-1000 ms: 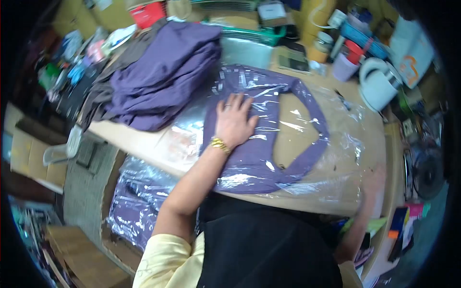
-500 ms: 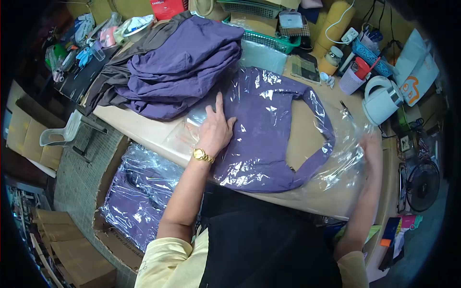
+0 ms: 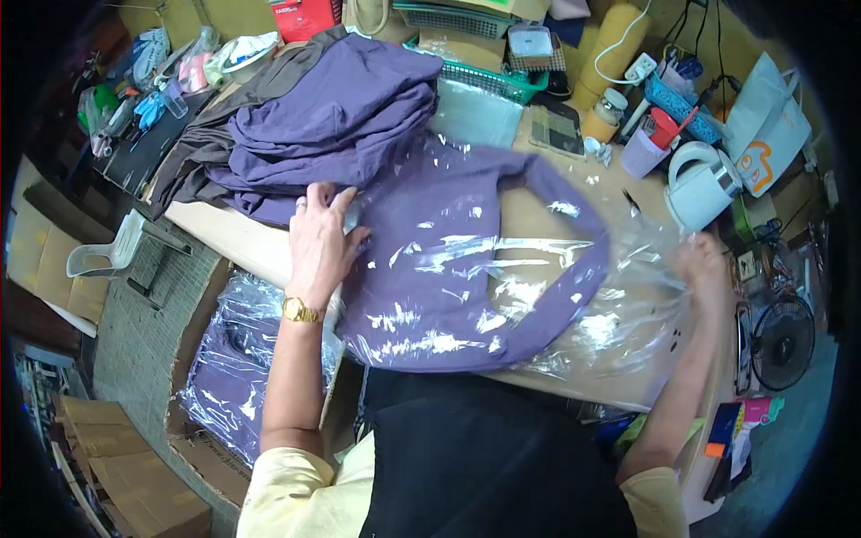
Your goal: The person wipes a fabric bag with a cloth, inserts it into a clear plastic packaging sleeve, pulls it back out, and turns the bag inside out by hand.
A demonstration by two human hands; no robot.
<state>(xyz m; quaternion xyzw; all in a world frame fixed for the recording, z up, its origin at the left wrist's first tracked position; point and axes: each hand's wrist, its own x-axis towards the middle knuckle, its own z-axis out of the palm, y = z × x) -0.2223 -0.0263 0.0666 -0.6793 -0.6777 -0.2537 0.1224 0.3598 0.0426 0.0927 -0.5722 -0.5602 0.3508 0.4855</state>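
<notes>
A purple long-sleeved garment (image 3: 421, 251) lies flat inside a clear plastic bag (image 3: 646, 305) on the table. At the garment's left edge, my left hand (image 3: 321, 242) has bent fingers closed on the bag's edge; a gold watch is on that wrist. My right hand (image 3: 702, 263) grips the bag's right end, its fingers curled and slightly blurred. Between the garment and that hand, the bag is slack and shiny. Beyond my left hand rises a heap of purple cloth (image 3: 332, 117), with dark grey cloth (image 3: 193, 161) beside it.
Below the table at left, a cardboard box (image 3: 193, 359) holds bagged purple garments (image 3: 233, 394). A white kettle (image 3: 700, 193), lilac cup (image 3: 646, 157), jar (image 3: 610, 109) and green basket (image 3: 498, 82) line the back. Clear plastic sheets (image 3: 475, 112) lie near the basket.
The bagged garment has shifted left and toward me, its near part lifting. My left hand has moved left with it, fingers now more bent. My right hand still holds the bag's end.
</notes>
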